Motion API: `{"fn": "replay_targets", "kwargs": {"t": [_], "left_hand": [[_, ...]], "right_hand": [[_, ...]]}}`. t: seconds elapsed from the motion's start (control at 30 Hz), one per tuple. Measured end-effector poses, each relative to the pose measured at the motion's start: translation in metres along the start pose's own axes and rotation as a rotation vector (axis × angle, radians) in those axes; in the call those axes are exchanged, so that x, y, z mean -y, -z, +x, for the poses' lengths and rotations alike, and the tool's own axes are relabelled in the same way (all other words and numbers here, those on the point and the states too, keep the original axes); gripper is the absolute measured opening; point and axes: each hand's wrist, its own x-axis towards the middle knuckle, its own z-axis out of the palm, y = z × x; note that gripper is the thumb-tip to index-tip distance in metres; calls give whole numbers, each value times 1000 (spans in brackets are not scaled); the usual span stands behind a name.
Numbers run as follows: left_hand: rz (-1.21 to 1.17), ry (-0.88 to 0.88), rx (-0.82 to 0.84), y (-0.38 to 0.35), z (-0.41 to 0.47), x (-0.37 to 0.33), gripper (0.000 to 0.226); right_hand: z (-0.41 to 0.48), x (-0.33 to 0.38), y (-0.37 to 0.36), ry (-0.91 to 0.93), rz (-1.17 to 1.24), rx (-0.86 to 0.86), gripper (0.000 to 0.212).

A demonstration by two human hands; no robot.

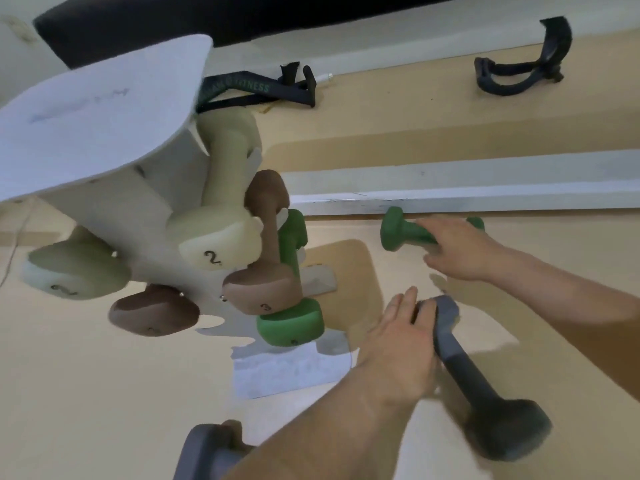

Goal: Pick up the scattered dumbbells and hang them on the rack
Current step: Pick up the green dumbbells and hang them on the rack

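Note:
A white rack (pixel 104 188) stands at the left and carries pale green dumbbells marked 2 (pixel 221 209), brown ones marked 3 (pixel 266 271) and one green dumbbell (pixel 294 320). On the tan floor lies a second green dumbbell (pixel 398 233), against a white ledge. My right hand (pixel 457 247) lies over its handle with the fingers curled on it. My left hand (pixel 398 337) is on the upper end of a dark grey dumbbell (pixel 485 393), which slants down to the right and looks blurred. Another grey dumbbell (pixel 204 452) shows at the bottom edge, partly hidden by my left forearm.
A long white ledge (pixel 485 195) crosses the floor behind the green dumbbell. Black fitness straps (pixel 263 90) and a black handle strap (pixel 526 69) lie near the far wall. The rack's white base plate (pixel 294 368) juts out toward my left hand.

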Motion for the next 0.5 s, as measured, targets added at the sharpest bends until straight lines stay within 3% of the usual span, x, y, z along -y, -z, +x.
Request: {"fn": "replay_targets", "kwargs": {"t": [0.17,0.23,0.37,0.5], "left_hand": [[33,-5,-11,-30,36,-17,80],[67,-41,-19,-25,40,-13,76],[85,38,102,-17,34,-4,75],[201,163,94,-14,-4,7,63]], "right_hand": [[51,-33,-21,-133,-338,86,38],[66,-39,-36,-136,-449,-15,28],[70,-43,-49,-95,-486,-37,33],[59,-28,-52,-159,-244,52,49]]}}
